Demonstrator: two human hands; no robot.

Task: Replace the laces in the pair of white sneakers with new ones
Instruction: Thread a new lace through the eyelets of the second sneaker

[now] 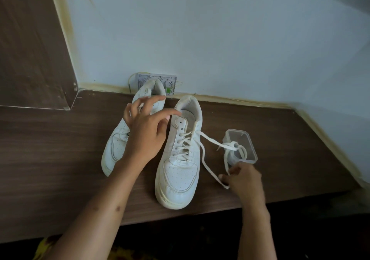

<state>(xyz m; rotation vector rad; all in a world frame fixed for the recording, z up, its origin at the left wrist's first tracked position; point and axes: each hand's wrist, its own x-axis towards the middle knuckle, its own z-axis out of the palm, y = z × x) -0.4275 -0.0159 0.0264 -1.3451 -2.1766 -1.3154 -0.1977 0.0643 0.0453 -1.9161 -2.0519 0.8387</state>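
Where the pale wall (220,39) meets it, the brown wood-grain counter (50,149) carries both white sneakers, toes pointing toward the person. The right sneaker (178,175) stands near the front edge, its top eyelets bare and its lace (202,153) loosened, trailing off to the right across the counter. The left sneaker (115,149) sits just beside it, heel close to a wall socket (170,83), and is partly covered by the left hand (146,131), which hovers over the gap between the shoes with fingers spread and relaxed, gripping nothing. A clear plastic container (243,139) stands to the right of the laced sneaker, a bundled white lace (234,146) resting in it. The right hand (244,179), just in front of the container, pinches the trailing lace against the counter.
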